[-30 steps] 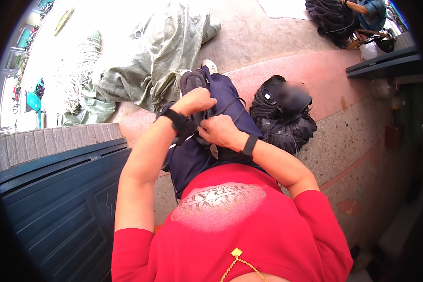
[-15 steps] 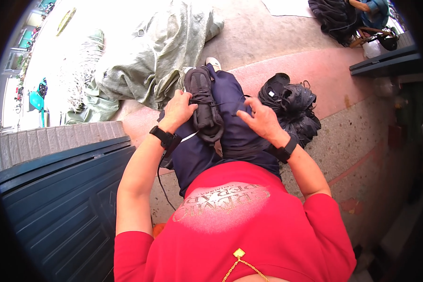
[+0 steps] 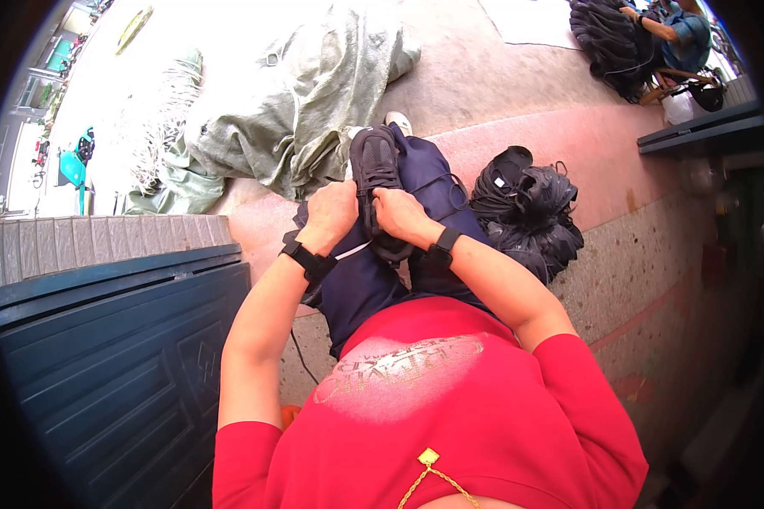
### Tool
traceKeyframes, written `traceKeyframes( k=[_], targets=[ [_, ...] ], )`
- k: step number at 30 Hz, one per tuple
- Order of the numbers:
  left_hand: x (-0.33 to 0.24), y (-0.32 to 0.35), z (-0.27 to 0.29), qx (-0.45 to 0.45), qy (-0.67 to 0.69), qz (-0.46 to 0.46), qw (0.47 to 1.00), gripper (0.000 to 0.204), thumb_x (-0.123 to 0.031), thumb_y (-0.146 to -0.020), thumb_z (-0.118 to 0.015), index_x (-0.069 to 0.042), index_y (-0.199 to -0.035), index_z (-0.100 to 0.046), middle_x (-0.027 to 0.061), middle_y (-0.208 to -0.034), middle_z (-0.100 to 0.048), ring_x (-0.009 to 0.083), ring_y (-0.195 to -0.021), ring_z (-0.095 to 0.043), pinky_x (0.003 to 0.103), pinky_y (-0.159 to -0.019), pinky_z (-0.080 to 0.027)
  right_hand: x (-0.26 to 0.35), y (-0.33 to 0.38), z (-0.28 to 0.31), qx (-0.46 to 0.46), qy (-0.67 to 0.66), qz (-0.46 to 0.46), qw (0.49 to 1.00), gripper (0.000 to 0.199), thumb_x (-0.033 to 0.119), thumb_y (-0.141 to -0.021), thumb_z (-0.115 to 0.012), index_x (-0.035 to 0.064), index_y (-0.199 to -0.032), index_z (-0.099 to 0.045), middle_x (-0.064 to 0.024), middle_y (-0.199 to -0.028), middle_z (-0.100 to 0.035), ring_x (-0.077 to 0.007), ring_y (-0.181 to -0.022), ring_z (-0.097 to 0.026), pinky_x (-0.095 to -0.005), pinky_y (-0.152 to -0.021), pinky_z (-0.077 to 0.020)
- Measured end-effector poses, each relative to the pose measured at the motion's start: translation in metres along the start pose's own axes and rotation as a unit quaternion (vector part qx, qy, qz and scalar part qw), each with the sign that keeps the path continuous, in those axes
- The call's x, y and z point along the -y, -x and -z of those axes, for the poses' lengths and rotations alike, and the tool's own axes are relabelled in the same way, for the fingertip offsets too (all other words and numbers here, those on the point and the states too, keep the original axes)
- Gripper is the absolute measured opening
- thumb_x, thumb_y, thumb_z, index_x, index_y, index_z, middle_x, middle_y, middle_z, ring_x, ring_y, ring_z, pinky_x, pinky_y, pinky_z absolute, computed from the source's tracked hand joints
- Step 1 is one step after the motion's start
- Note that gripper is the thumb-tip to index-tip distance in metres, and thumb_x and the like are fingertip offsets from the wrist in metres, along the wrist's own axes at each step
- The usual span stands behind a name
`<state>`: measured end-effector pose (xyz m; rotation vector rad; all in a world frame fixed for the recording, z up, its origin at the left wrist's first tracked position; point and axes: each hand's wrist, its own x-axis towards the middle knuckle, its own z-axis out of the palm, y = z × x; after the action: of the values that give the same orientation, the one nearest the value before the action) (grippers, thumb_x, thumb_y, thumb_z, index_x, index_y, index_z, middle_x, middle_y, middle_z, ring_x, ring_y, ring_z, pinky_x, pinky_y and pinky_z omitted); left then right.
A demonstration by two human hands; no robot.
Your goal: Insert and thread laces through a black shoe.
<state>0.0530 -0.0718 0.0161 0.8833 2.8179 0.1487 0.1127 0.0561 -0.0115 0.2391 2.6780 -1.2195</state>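
A black lace-up sneaker [image 3: 377, 157] lies lengthwise over my thighs, toe pointing away from me. My left hand [image 3: 331, 214] is closed against its left side. From the right, my right hand [image 3: 402, 215] pinches at the lacing, close beside the left hand; its fingertips are partly hidden. A loose black shoelace [image 3: 446, 180] curves out over my dark blue trousers [image 3: 423, 163] on the right. On the ground beside my right leg sits a pile of black shoes [image 3: 525, 204] with tangled laces.
A grey-green tarp [image 3: 289, 119] lies heaped ahead, next to a bundle of pale strands [image 3: 168, 119]. Blue panelled doors [image 3: 119, 365] stand at left. Far right, another person [image 3: 683, 38] sits with a dark pile [image 3: 611, 47].
My right hand has come left from the open air beside the sneaker and closed at its lacing. The left hand has stayed at the sneaker's left side.
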Motion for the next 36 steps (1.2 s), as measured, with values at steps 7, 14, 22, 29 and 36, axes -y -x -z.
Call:
traceKeyframes(
  k=[7, 14, 22, 29, 36],
  targets=[
    [0.003, 0.005, -0.021, -0.021, 0.098, 0.035, 0.994, 0.018, -0.018, -0.079, -0.049, -0.006, -0.085, -0.061, 0.0169, -0.077, -0.061, 0.0335, -0.074, -0.059, 0.042, -0.066, -0.047, 0.008, -0.019, 0.0, 0.159, -0.025, -0.056, 0.985, 0.024, 0.009, -0.077, -0.045, -0.0059, -0.095, -0.051, -0.0217, -0.077, -0.061, -0.0313, -0.073, -0.062, -0.039, -0.062, -0.0485],
    [0.001, 0.009, -0.025, -0.079, 0.13, 0.057, 0.987, 0.018, -0.016, -0.08, -0.045, -0.006, -0.081, -0.06, 0.0181, -0.072, -0.06, 0.0348, -0.069, -0.059, 0.043, -0.062, -0.047, 0.011, -0.014, -0.003, 0.068, 0.14, 0.083, 0.984, 0.017, 0.011, -0.079, -0.044, -0.0027, -0.088, -0.048, -0.023, -0.079, -0.06, -0.0362, -0.076, -0.06, -0.0423, -0.065, -0.0481],
    [0.032, 0.0, -0.029, -0.192, 0.287, 0.243, 0.906, 0.017, -0.007, -0.076, -0.044, -0.001, -0.091, -0.049, 0.0247, -0.076, -0.058, 0.0398, -0.075, -0.056, 0.046, -0.069, -0.044, -0.023, 0.038, 0.184, 0.071, -0.727, 0.04, 0.681, 0.025, 0.021, -0.089, -0.039, 0.0139, -0.065, -0.038, 0.0054, -0.053, -0.029, -0.0059, -0.043, -0.024, -0.0211, -0.042, -0.0238],
    [-0.009, -0.011, -0.025, -0.022, 0.262, 0.135, 0.955, 0.02, -0.006, -0.074, -0.045, -0.001, -0.09, -0.055, 0.0228, -0.091, -0.056, 0.0364, -0.091, -0.053, 0.042, -0.08, -0.041, -0.016, 0.128, 0.356, -0.031, -0.748, 0.361, 0.556, 0.021, 0.005, -0.085, -0.038, 0.0097, -0.065, -0.032, 0.0053, -0.049, -0.025, -0.0036, -0.038, -0.019, -0.0208, -0.038, -0.0161],
    [0.006, -0.023, -0.017, -0.028, 0.312, 0.147, 0.938, 0.02, -0.011, -0.076, -0.048, -0.001, -0.09, -0.057, 0.0209, -0.088, -0.059, 0.0344, -0.088, -0.055, 0.04, -0.078, -0.043, -0.027, 0.152, 0.367, -0.061, -0.731, 0.404, 0.546, 0.023, 0.001, -0.079, -0.042, 0.0105, -0.061, -0.031, 0.006, -0.047, -0.024, -0.0024, -0.035, -0.016, -0.0201, -0.036, -0.0143]
  ],
)
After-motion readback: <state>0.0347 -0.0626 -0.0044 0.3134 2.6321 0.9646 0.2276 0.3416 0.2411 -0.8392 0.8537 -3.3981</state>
